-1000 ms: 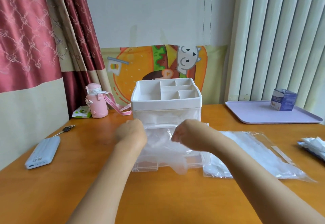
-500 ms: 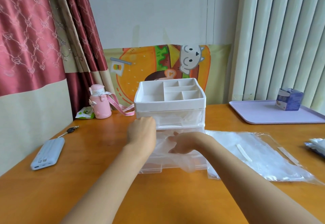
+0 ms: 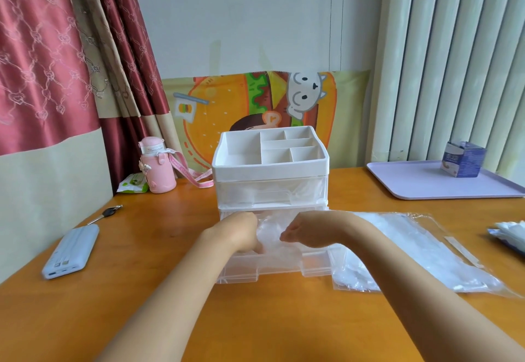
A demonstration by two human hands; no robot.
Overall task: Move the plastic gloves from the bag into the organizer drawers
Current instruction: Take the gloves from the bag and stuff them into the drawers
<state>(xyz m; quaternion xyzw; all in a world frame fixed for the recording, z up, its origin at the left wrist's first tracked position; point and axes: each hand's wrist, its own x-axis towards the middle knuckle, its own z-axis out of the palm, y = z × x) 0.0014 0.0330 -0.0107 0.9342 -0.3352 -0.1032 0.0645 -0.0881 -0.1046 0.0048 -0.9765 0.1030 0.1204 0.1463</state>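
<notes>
partly done: your left hand [image 3: 237, 234] and right hand [image 3: 302, 231] grip gloves [image 3: 271, 232] in the open lower drawer [image 3: 284, 272]; bag [image 3: 420, 256] holds more.

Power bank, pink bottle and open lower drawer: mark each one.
power bank [image 3: 71, 251], head view, middle of its top face.
pink bottle [image 3: 159, 174], head view, middle of its body.
lower drawer [image 3: 312, 266], head view, clear front wall, right side.

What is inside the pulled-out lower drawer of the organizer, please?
Crumpled clear plastic gloves lie in the lower drawer, with the left hand and right hand on them. The drawer floor beneath the gloves and hands is covered, so anything else there cannot be seen.
</notes>
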